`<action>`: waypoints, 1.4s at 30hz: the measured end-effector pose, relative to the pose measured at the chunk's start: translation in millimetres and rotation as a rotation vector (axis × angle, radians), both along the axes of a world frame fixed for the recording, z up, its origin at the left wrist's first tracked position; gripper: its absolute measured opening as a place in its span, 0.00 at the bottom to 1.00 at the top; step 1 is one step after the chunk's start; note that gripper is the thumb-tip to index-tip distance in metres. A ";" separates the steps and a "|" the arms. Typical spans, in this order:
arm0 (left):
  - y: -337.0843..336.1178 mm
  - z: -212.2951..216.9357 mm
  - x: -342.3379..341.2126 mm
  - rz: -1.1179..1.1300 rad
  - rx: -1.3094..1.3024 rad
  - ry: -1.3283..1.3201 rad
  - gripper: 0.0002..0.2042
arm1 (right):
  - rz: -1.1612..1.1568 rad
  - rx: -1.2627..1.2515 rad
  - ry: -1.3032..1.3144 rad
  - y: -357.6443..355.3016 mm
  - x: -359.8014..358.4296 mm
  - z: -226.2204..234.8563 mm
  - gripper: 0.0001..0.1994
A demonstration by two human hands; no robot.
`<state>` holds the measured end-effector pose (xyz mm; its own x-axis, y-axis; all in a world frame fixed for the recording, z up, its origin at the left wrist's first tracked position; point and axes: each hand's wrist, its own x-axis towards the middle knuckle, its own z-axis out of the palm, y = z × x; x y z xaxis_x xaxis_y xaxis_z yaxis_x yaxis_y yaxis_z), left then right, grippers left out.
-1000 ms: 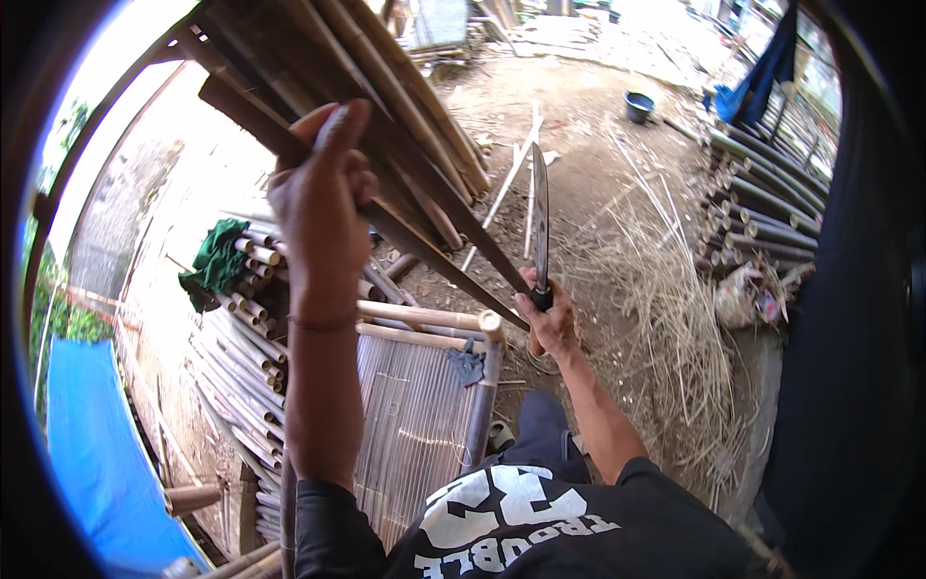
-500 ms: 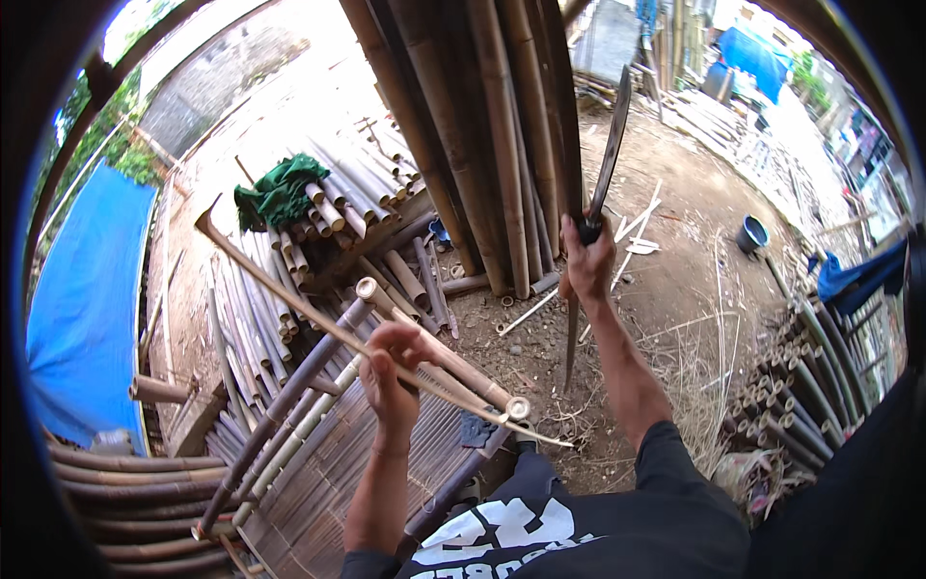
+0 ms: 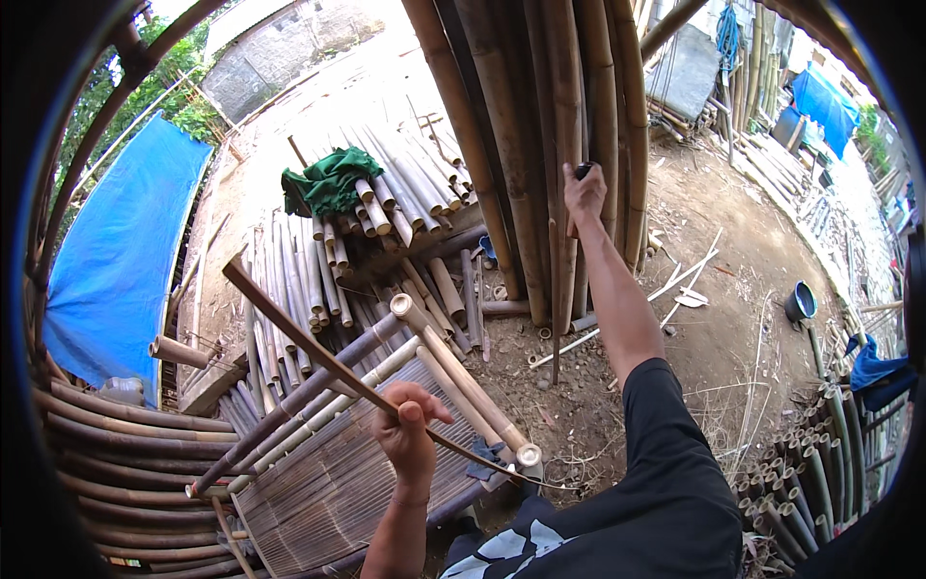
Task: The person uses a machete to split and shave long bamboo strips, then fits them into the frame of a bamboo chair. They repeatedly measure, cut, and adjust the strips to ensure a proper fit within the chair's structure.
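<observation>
Low in the middle of the frame, the left hand [image 3: 410, 439] is clenched around a thin, dark brown bamboo strip [image 3: 318, 352], thumb up along it. That strip is long, flat and narrow; it runs from a squared tip at centre left down past the fist to a fine point near the bottom centre, crossing above a rack of round bamboo poles [image 3: 453, 372] with pale cut ends and hollow cores. Under the rack lies a woven mat of slim slats [image 3: 328, 492].

Higher up, right of centre, the right hand [image 3: 585, 196] is closed on a dark handle against a bundle of tall upright bamboo culms [image 3: 540, 145], smooth and tan with ringed nodes. What the handle belongs to cannot be told, since the rest is hidden among the culms.

Behind the rack, a stack of short grey bamboo lengths [image 3: 386, 183] fills the upper centre, with a crumpled green cloth [image 3: 328, 179] draped on its ends. A blue tarpaulin [image 3: 121, 251] hangs at the left edge, and a dark blue bucket [image 3: 800, 302] stands on the bare earth at the right.
</observation>
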<state>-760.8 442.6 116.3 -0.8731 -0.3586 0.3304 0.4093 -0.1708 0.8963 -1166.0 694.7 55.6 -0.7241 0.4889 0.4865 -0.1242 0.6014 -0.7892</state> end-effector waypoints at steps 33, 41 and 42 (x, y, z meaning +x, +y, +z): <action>-195.0 -175.1 87.4 -0.177 0.043 -0.755 0.25 | -0.168 -1.584 1.234 -127.0 951.4 -114.2 0.36; -129.7 -273.0 309.3 -1.007 -0.487 -1.705 0.41 | -0.353 -1.199 1.091 -79.4 1045.1 5.4 0.20; -113.2 -249.7 331.7 -1.211 -0.926 -1.492 0.38 | -0.328 -1.148 1.067 -76.9 1058.0 14.4 0.21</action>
